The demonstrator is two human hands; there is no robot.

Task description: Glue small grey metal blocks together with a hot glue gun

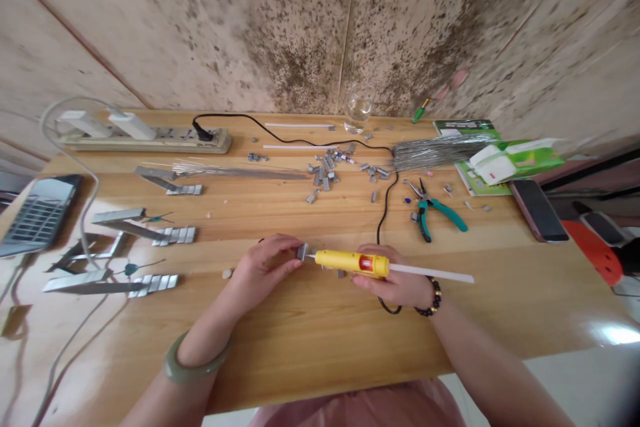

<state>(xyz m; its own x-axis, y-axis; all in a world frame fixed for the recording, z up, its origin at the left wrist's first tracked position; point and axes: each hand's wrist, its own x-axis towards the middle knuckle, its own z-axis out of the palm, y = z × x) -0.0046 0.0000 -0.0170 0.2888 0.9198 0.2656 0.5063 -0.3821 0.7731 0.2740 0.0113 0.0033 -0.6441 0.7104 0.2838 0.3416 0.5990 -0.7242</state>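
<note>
My left hand (267, 270), with a pale green bangle on its wrist, pinches a small grey block (301, 251) between thumb and fingertips. My right hand (393, 280), wearing a dark bead bracelet, is wrapped round a yellow glue gun (345, 263). A white glue stick (435, 272) juts from the gun's rear to the right. The gun's metal nozzle points left and meets or nearly touches the grey block; any glue there is too small to make out. Beyond the hands lies a pile of small grey blocks (325, 172).
Teal-handled pliers (443, 210), a bundle of thin wires (435, 152) and a phone (540, 210) lie to the right. Several grey folded pieces (95, 285) stand at left. A power strip (217, 140) and a glass of water (358, 115) are by the wall. The gun's black cord (384, 213) crosses the table.
</note>
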